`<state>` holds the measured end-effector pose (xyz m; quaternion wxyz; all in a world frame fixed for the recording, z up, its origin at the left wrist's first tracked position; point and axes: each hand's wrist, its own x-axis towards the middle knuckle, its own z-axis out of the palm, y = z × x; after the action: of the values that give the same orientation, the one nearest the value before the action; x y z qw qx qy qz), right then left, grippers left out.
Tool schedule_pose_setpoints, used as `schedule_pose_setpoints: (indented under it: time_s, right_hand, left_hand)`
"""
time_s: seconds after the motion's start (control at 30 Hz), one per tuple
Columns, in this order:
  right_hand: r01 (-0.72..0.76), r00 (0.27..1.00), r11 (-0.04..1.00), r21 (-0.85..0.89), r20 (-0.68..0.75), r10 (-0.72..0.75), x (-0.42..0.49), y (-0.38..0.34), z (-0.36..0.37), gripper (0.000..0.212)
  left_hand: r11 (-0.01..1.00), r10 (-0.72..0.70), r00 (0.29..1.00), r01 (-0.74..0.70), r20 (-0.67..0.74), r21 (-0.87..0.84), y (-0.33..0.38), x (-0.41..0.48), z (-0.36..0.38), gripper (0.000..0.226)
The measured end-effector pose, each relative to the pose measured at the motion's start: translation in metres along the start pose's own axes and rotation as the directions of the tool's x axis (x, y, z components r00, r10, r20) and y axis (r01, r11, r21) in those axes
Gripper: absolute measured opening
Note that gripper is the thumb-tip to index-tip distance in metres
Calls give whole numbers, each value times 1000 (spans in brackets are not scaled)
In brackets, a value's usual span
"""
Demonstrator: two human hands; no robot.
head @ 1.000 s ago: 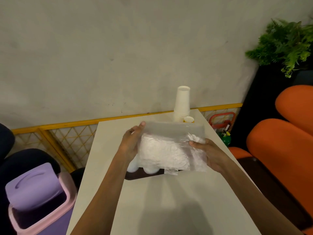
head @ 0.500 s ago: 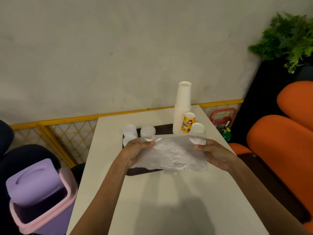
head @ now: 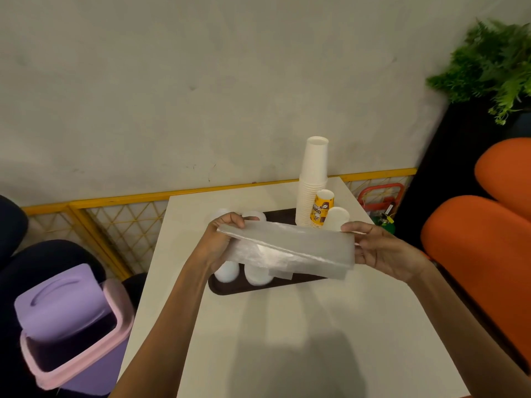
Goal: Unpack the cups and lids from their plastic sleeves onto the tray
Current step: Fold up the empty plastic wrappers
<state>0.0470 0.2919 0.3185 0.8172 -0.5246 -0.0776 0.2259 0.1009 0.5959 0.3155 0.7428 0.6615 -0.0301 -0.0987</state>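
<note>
Down at eight o'clock in the view, a purple bin (head: 71, 326) with a pink rim stands beside the counter (head: 287, 340). Moving right, we see the left hand (head: 219, 242) pinching the left end of the plastic sleeve (head: 290, 249), thumb on top and fingers curled beneath. The sleeve is flat and folded over, held between both hands above the tray (head: 227, 288), which lies dark on the counter. At six o'clock of the left hand, two white lids (head: 257, 275) sit on the tray's near part; more white pieces show just behind that hand, partly hidden. At twelve o'clock of the sleeve, a tall stack of white cups (head: 313, 179) rises upright at the tray's far end, its base hidden. A yellow printed cup (head: 321, 209) stands just beside it at five o'clock. The right hand (head: 385, 251) pinches the sleeve's right end, well apart from the left. At three o'clock in the view we see an orange chair (head: 482, 248).
</note>
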Motion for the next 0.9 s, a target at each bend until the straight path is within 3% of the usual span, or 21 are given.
schedule_pose_setpoints:
  time_s: [0.07, 0.17, 0.23, 0.33, 0.47, 0.53, 0.63, 0.7, 0.8, 0.9]
  right_hand:
    - [-80, 987, 972, 222, 155, 46, 3, 6, -1, 58]
    - [-209, 978, 962, 175, 15, 210, 12, 15, 12, 90]
    - [-282, 956, 953, 109, -47, 289, 17, 21, 30, 85]
    - [-298, 942, 953, 45, -146, 301, 24, 27, 51, 61]
    - [-425, 895, 889, -171, 67, 441, 29, 25, 64, 55]
    - [-405, 909, 878, -254, -11, 416, 34, 24, 64, 46]
    - [-324, 945, 900, -290, -153, 291, 37, 28, 66, 8]
    - [-289, 953, 921, -261, -174, 249, 40, 32, 62, 10]
    - [-227, 961, 941, -251, -214, 175, 46, 39, 60, 17]
    - [-213, 961, 943, -257, -229, 155, 50, 47, 63, 27]
  left_hand:
    - [1000, -3, 998, 5, 62, -26, 3, 0, 1, 55]
    - [1000, 0, 990, -4, 144, 21, 7, 0, 5, 57]
    - [997, 4, 983, -18, 185, 77, 10, 1, 8, 57]
    - [987, 4, 970, -42, 245, 153, 14, 5, 12, 55]
    - [970, 0, 951, -76, 310, 231, 21, 10, 15, 40]
    - [983, 4, 954, -58, 300, 175, 21, 13, 15, 27]
    - [972, -73, 990, 97, 118, -212, 13, 19, 15, 25]
    - [898, -165, 985, 168, 42, -407, 3, 19, 15, 26]
    - [913, -263, 962, 274, 75, -304, -14, 13, 18, 63]
    - [965, -231, 968, 241, 98, -104, -18, 7, 28, 64]
